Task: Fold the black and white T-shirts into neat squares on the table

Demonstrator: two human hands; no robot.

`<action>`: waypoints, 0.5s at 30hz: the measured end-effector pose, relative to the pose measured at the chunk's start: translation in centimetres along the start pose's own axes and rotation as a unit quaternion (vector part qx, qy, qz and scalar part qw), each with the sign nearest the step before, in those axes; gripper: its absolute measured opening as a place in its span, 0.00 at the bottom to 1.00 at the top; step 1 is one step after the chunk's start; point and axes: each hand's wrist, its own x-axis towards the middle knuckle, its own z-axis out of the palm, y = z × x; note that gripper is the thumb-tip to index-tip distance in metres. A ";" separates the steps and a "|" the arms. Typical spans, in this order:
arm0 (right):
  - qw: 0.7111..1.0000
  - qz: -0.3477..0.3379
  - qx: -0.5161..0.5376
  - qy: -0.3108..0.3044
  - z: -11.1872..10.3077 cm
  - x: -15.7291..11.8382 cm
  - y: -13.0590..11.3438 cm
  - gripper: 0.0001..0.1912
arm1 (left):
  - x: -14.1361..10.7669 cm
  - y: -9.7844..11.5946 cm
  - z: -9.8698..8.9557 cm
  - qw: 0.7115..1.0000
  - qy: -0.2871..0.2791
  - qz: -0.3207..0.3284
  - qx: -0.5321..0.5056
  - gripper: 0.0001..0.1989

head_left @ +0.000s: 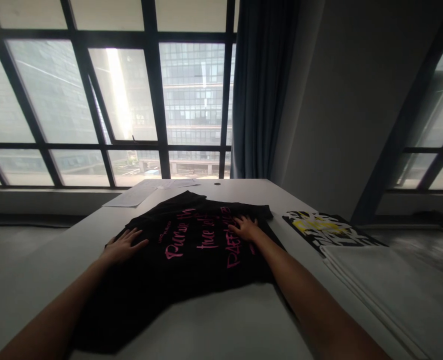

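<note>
On the white table (244,320), we press our left hand (122,246) and right hand (247,228) flat, fingers spread and gripping nothing, on a black T-shirt (191,260), likely soft, light, best taken by its edges.

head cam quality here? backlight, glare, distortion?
Head view: strong backlight from the windows, with a blown-out glare streak on one pane; the foreground is underexposed, so the black T-shirt loses fold detail, though its pink lettering stays readable. Both hands, left hand and right hand, show dim but sharp. Wide-angle bending tilts the window frames.
</note>
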 end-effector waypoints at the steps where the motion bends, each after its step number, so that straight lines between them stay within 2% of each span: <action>1: 1.000 -0.008 -0.012 0.012 -0.2 -0.1 -0.3 0.37 | -0.1 0.1 0.0 1.000 0.009 0.002 0.004 0.40; 5: 0.996 -0.019 -0.082 0.039 -1.4 -3.2 -2.0 0.28 | -1.7 0.8 -0.5 0.997 0.054 0.013 0.055 0.30; 9: 0.994 -0.049 -0.093 0.027 -2.0 -9.6 -2.8 0.23 | -4.8 1.5 -1.5 0.986 0.102 0.057 0.120 0.23; 13: 0.993 -0.071 -0.091 0.022 -2.6 -16.1 -1.1 0.23 | -8.1 2.5 -2.8 0.988 0.111 0.073 0.073 0.26; 15: 0.994 -0.042 -0.097 0.008 -3.3 -18.6 0.3 0.23 | -9.8 3.2 -3.8 0.994 0.068 0.080 0.012 0.30</action>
